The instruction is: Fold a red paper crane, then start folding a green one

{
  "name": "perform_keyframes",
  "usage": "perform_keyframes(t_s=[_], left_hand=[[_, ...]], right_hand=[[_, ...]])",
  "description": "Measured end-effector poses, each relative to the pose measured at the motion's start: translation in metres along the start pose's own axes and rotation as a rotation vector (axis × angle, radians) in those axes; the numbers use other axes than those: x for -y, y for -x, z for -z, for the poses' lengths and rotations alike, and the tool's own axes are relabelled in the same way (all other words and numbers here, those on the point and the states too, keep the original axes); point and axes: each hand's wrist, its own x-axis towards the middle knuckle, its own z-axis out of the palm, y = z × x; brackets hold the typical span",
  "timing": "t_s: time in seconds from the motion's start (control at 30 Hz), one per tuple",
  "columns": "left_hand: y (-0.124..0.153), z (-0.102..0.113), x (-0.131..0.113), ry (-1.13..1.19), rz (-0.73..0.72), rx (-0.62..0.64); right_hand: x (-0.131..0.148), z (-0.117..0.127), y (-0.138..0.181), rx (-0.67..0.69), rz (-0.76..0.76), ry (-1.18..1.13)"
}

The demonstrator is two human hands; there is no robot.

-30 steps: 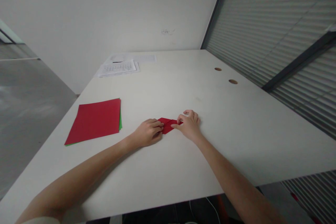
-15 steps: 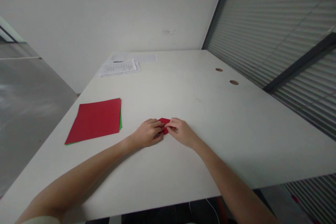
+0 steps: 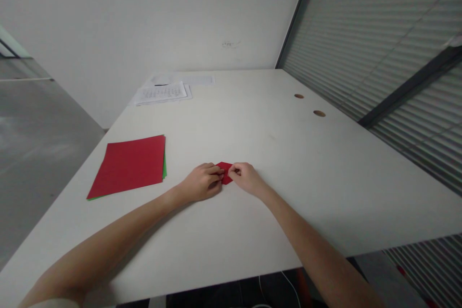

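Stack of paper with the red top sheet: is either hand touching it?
No, the left hand and right hand are both at the small red paper, apart from the stack.

Writing (image 3: 164, 91) on papers (image 3: 188, 92), marks (image 3: 230, 44) on wall (image 3: 169, 14): illegible.

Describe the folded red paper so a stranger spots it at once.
Find the white table, then the left hand and right hand on it. Between them is the folded red paper, far smaller than the flat red sheet farther left.

The small red piece (image 3: 225, 167) is matt paper, the white tabletop (image 3: 245, 236) smooth.
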Motion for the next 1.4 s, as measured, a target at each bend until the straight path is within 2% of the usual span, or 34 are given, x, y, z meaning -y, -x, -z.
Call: perform_keyframes(t_s=[0.1, 0.27, 0.4, 0.5, 0.67, 0.77, 0.93, 1.1, 1.27, 1.4], left_hand=[[0.002, -0.001, 0.003, 0.026, 0.023, -0.032], [0.003, -0.003, 0.005, 0.052, 0.071, -0.05], [0.002, -0.002, 0.008, 0.094, 0.106, -0.035], [0.003, 0.003, 0.013, 0.12, 0.112, 0.024], [0.006, 0.017, 0.016, 0.05, -0.034, 0.157], [0.007, 0.019, 0.016, 0.041, -0.083, 0.159], [0.006, 0.01, 0.021, 0.128, 0.011, 0.089], [0.006, 0.009, 0.025, 0.163, 0.05, 0.124], [0.008, 0.018, 0.02, 0.088, -0.006, 0.203], [0.01, 0.017, 0.02, 0.049, -0.067, 0.183]], right_hand=[[0.0, 0.009, 0.005, -0.003, 0.079, 0.013], [0.006, 0.018, 0.016, 0.092, 0.377, 0.172], [0.014, 0.015, 0.02, 0.136, 0.365, 0.482], [0.017, 0.013, 0.022, 0.126, 0.351, 0.629], [0.022, 0.013, 0.029, 0.082, 0.375, 0.752], [0.025, 0.011, 0.031, 0.073, 0.416, 0.816], [0.024, 0.007, 0.03, 0.069, 0.467, 0.838], [0.019, 0.007, 0.028, 0.061, 0.435, 0.808], [0.012, 0.008, 0.023, 0.072, 0.434, 0.748], [0.0, 0.009, 0.017, 0.073, 0.504, 0.669]])
